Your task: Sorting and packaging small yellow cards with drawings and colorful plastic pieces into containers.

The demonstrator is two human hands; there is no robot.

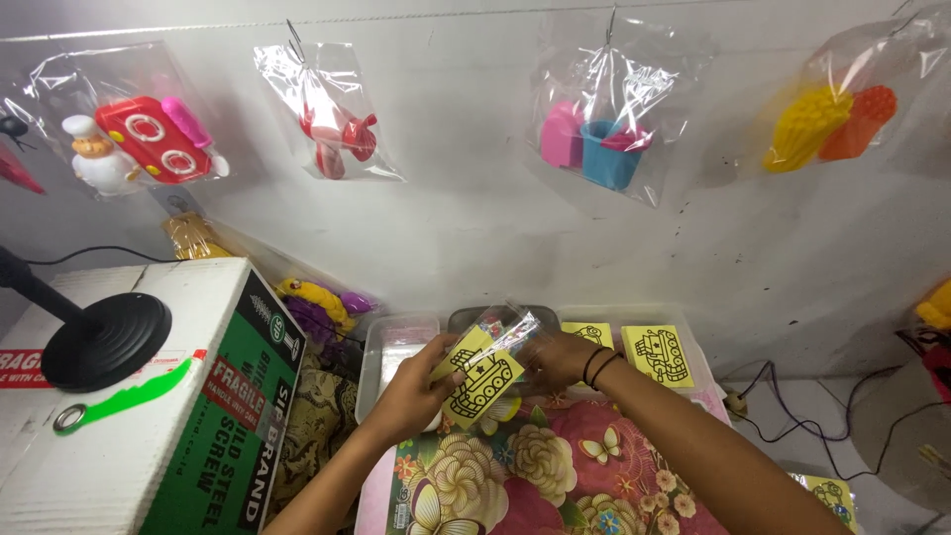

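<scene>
My left hand [421, 381] holds a yellow card [478, 374] printed with a black tank drawing, tilted above a floral cloth. My right hand [557, 357], with black bands on its wrist, grips a small clear plastic bag [507, 328] whose mouth sits over the card's upper end. The card is partly inside the bag. Both hands meet over the near edge of the trays.
Clear trays [388, 359] stand by the wall, with more yellow cards [658, 353] to the right. A green and white carton [213, 396] carrying a black stand base [104, 340] is on the left. Bagged plastic toys [604, 139] hang on the wall. Cables [783, 421] lie right.
</scene>
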